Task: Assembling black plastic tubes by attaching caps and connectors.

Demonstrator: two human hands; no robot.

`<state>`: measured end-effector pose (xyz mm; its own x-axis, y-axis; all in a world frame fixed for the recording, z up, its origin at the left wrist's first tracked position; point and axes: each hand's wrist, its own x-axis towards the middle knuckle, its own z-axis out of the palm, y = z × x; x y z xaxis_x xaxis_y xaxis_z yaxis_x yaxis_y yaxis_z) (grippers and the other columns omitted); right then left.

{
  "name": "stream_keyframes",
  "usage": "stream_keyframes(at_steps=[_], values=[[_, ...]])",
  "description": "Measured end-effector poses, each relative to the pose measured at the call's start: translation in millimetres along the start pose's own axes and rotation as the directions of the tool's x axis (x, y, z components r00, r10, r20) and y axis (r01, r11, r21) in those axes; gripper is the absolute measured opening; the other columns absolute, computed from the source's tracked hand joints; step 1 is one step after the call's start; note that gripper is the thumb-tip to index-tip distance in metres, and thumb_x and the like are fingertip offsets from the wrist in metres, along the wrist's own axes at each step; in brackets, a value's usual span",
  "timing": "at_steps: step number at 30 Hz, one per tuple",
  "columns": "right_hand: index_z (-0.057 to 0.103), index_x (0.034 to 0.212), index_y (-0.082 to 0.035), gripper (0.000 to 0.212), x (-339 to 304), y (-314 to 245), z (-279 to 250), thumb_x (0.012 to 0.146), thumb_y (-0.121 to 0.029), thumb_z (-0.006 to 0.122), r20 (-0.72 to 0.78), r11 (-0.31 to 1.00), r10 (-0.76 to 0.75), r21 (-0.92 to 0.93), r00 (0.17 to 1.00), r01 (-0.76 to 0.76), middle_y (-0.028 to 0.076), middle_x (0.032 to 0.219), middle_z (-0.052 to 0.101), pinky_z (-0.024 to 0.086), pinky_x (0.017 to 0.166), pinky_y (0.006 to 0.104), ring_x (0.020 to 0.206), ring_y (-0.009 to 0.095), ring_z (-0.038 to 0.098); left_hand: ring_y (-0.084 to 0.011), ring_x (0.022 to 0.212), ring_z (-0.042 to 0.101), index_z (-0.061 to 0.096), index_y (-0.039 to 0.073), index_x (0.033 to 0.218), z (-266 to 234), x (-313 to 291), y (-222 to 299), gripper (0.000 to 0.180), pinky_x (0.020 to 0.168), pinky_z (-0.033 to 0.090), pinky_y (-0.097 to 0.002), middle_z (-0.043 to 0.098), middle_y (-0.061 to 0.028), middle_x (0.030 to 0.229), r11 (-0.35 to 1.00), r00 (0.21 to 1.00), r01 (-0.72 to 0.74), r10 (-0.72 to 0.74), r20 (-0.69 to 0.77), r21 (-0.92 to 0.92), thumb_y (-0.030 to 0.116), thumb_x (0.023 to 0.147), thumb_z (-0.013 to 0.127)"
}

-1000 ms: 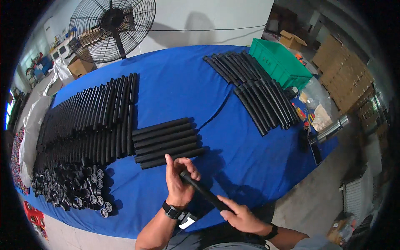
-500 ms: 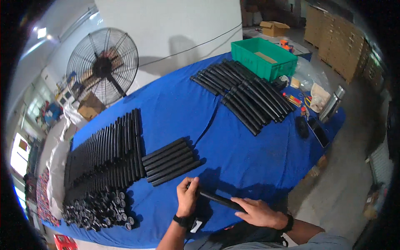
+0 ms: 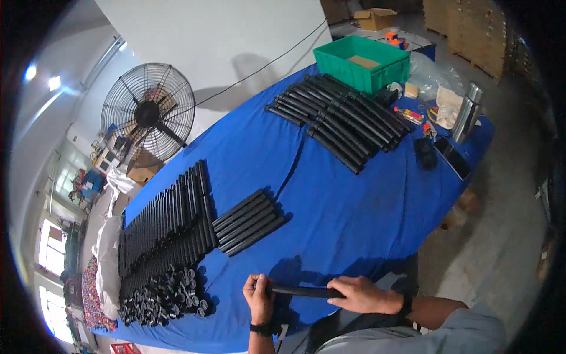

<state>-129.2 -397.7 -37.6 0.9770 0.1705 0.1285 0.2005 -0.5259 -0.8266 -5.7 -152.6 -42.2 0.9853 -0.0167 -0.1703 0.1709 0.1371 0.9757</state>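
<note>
A black tube (image 3: 302, 291) lies level between my hands above the near edge of the blue cloth. My left hand (image 3: 258, 300) is closed at its left end, thumb on top; whether a small part is also in those fingers is hidden. Around the right part of the tube wraps my right hand (image 3: 362, 295), covering that end. Beyond them lies a short row of black tubes (image 3: 250, 223), side by side. To its left stretches a large stack of black tubes (image 3: 171, 218), with a heap of black round caps (image 3: 162, 298) in front.
A blue cloth (image 3: 348, 215) covers the table. More black tubes (image 3: 345, 121) lie at the back, beside a green crate (image 3: 365, 65). Along the right sit a phone (image 3: 453, 158), small tools and a silver cylinder (image 3: 469, 112). A large fan (image 3: 147, 115) stands behind the table.
The tube has swung from a slant to nearly level. My right hand has risen slightly, and my left hand has dropped a little onto the tube's end. The head view has tilted.
</note>
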Motion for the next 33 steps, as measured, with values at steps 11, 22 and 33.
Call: stream_keyframes(at_steps=[11,22,33], values=[[0.064,0.103,-0.002,0.03,12.3,-7.5,-12.8,0.086,-0.024,0.072,0.057,0.899,0.187,0.392,0.981,-0.194,0.013,0.08,0.067,0.049,0.064,0.0315,0.072,0.014,0.064,-0.0069,0.05,0.047,0.06,0.006,0.086,-9.9,9.0,-2.7,0.021,0.043,0.037,-0.0219,0.053,0.0007,0.067,1.0,0.994,0.001,0.001,0.114,-0.019,0.022,0.098,0.056],[0.063,0.093,0.0,0.018,28.3,-9.3,-16.4,0.087,-0.017,0.067,0.249,0.725,0.492,0.412,0.834,-0.551,0.006,0.066,0.062,0.044,0.053,0.0246,0.059,0.008,0.056,-0.0059,0.052,0.049,0.059,0.004,0.089,-32.5,3.9,-3.6,0.012,0.045,0.038,-0.0209,0.059,-0.0015,0.076,0.996,0.992,0.005,0.006,0.124,-0.089,0.015,0.095,0.062],[0.063,0.092,0.002,0.029,68.9,0.2,-30.5,0.077,-0.018,0.077,0.398,0.67,0.547,0.318,0.736,-0.67,0.015,0.079,0.067,0.049,0.06,0.0333,0.067,0.024,0.065,-0.0062,0.054,0.049,0.057,0.004,0.086,-33.5,7.0,-7.1,0.014,0.045,0.04,-0.0209,0.059,-0.0033,0.082,0.982,0.992,0.02,0.004,0.124,-0.187,0.013,0.096,0.059]])
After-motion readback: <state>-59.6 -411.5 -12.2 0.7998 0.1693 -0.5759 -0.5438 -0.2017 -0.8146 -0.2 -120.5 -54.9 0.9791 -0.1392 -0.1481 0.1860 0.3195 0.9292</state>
